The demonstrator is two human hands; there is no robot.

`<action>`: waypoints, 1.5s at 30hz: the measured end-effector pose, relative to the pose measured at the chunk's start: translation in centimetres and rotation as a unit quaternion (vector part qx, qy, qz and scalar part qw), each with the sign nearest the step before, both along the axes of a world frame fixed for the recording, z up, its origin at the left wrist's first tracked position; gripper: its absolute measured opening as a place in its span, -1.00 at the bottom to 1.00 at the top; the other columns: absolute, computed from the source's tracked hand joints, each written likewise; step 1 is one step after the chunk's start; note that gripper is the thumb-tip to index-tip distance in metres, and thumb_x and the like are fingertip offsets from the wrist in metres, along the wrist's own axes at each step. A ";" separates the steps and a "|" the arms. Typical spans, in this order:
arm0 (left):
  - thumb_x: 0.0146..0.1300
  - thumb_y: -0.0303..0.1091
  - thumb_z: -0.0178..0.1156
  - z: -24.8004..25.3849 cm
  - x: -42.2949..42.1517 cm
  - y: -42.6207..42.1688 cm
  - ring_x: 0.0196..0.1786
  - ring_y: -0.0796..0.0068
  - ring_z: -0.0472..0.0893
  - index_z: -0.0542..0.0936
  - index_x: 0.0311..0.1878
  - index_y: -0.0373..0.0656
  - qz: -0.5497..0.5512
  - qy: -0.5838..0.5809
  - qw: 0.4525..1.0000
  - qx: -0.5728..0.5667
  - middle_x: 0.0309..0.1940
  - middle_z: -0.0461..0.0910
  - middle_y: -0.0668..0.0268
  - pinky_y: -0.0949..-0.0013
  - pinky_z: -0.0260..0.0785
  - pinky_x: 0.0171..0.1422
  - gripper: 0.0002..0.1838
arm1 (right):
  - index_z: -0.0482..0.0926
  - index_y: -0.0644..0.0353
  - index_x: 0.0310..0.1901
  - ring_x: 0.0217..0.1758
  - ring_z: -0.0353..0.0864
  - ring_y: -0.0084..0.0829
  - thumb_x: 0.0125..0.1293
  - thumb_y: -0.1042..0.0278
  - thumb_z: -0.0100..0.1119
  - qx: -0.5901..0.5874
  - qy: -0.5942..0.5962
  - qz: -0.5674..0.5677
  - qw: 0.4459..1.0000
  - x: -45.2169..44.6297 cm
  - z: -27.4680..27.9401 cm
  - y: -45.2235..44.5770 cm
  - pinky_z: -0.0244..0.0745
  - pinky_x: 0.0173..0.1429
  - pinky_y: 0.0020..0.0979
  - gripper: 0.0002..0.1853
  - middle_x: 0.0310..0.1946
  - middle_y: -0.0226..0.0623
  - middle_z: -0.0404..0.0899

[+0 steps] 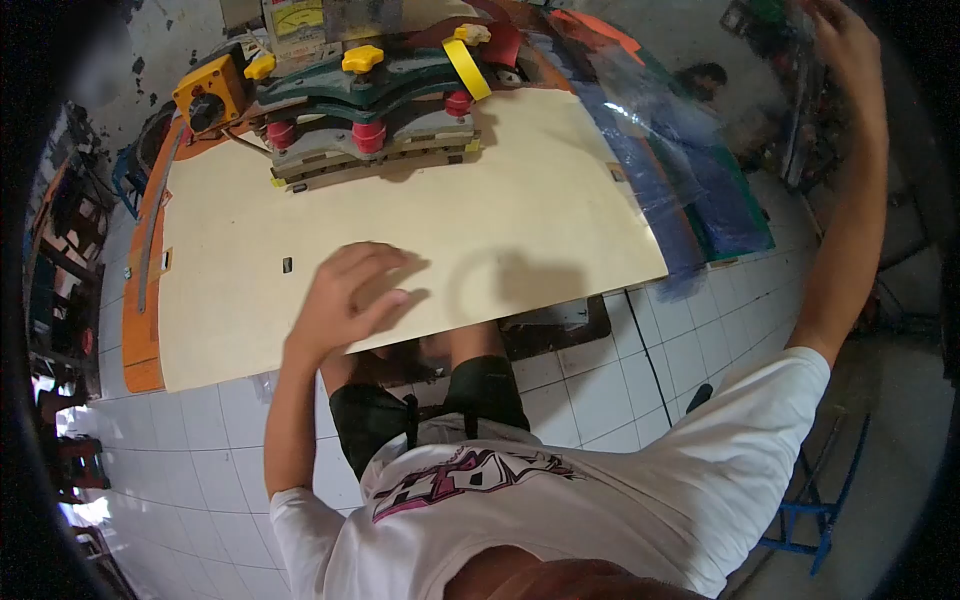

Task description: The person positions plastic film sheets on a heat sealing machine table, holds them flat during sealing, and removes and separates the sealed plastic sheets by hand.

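Note:
Just above the near part of a cream sheet (420, 215) on the table is my left hand (350, 295), its thumb apart from its bent fingers and nothing seen between them. A small dark piece (287, 265) lies on the sheet to its left. My right hand (848, 45) is raised far out at the upper right, off the table, beside dark blurred equipment. Its fingers run into the frame's edge, so what they hold, if anything, is unclear. At the sheet's back stands a curved green clamp press (355, 85) with yellow knobs and red spacers.
A yellow control box (208, 92) with a black dial sits left of the press, and a yellow tape roll (467, 68) leans on its right end. Clear plastic film (650, 150) covers the table's right side. A blue metal frame (815, 510) stands on the floor at lower right.

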State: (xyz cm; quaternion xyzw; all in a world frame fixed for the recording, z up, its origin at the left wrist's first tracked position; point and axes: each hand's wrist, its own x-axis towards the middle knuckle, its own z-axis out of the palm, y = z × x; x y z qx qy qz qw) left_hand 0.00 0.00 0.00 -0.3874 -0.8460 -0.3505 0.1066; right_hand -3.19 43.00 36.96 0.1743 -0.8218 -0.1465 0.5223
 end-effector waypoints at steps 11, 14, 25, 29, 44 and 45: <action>0.11 -0.21 0.45 3.2 -1.4 11.5 0.38 0.15 0.41 0.23 0.46 -0.28 -0.069 -0.133 0.962 0.226 0.36 0.36 0.00 0.21 0.25 0.45 -0.10 | 0.71 0.39 -0.27 -0.56 0.42 -0.61 0.24 0.49 0.25 -0.207 -0.288 0.112 0.928 5.5 1.5 -1.9 0.22 -0.48 -0.51 -0.86 -0.55 -0.29 0.60; 0.07 -0.20 0.50 2.3 -2.1 14.2 0.39 0.14 0.39 0.20 0.47 -0.30 -0.137 -0.213 0.913 0.321 0.38 0.33 -0.03 0.18 0.26 0.46 -0.04 | 0.72 0.37 -0.28 -0.56 0.43 -0.62 0.25 0.49 0.25 -0.226 -0.314 0.134 0.912 6.8 1.2 -3.2 0.24 -0.48 -0.54 -0.87 -0.54 -0.30 0.62; 0.25 -0.54 0.32 4.9 5.4 13.0 -0.21 0.32 0.73 0.61 -0.04 -0.44 -0.151 -0.436 0.758 0.462 -0.26 0.71 0.06 0.35 0.66 -0.06 -0.75 | 0.67 -0.03 0.07 -0.23 0.44 -0.64 0.34 -0.15 0.19 -0.163 -0.317 -0.066 0.932 6.0 1.3 2.5 0.21 -0.24 -0.62 -0.56 -0.17 -0.59 0.60; 0.25 -0.55 0.32 4.4 5.7 12.0 -0.23 0.34 0.73 0.63 -0.06 -0.43 -0.133 -0.419 0.767 0.467 -0.30 0.71 0.08 0.35 0.66 -0.08 -0.78 | 0.68 -0.01 0.02 -0.42 0.27 -0.71 0.35 -0.09 0.21 -0.175 -0.315 -0.051 0.931 5.0 0.2 3.1 0.19 -0.28 -0.63 -0.61 -0.24 -0.63 0.57; 0.37 -0.40 0.22 6.2 4.4 10.2 -0.25 0.34 0.73 0.55 0.12 -0.39 -0.096 -0.391 0.764 0.505 -0.22 0.69 0.01 0.35 0.64 -0.12 -0.67 | 0.68 0.02 -0.08 -0.43 0.32 -0.75 0.41 0.03 0.18 -0.207 -0.412 0.063 0.885 5.0 -3.2 -0.2 0.22 -0.30 -0.64 -0.73 -0.41 -0.65 0.47; 0.38 -0.38 0.22 6.1 4.2 10.1 -0.26 0.34 0.73 0.55 0.12 -0.38 -0.089 -0.383 0.765 0.510 -0.23 0.69 0.01 0.36 0.63 -0.14 -0.66 | 0.68 0.02 -0.08 -0.43 0.32 -0.75 0.41 0.03 0.18 -0.207 -0.411 0.063 0.886 4.9 -3.3 -0.2 0.22 -0.30 -0.64 -0.73 -0.41 -0.65 0.47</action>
